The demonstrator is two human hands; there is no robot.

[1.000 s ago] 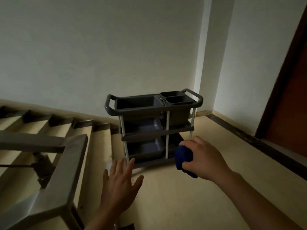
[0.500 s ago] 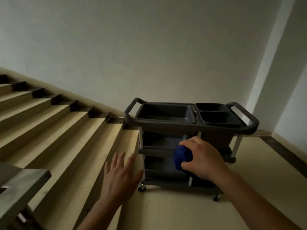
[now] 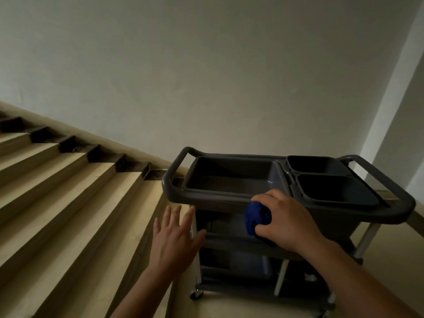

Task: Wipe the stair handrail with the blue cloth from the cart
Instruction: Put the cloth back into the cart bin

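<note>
A bunched blue cloth (image 3: 255, 216) sits in my right hand (image 3: 284, 220), which is closed around it just in front of the top tray's near rim. The dark grey three-tier cart (image 3: 206, 196) stands on the landing right before me, with a large top tray and two smaller bins. My left hand (image 3: 175, 237) hovers flat with fingers spread, left of the cart's front-left post, holding nothing. The stair handrail is out of view.
Beige stairs (image 3: 68, 203) rise to the upper left, directly beside the cart. A plain white wall (image 3: 206, 76) stands behind, with a corner at the far right. The cart's lower shelves (image 3: 238, 260) hold dark trays.
The view has swung left and closed in on the cart; the handrail has left the frame. My right hand with the cloth has risen to the top tray's rim. The left hand stays spread.
</note>
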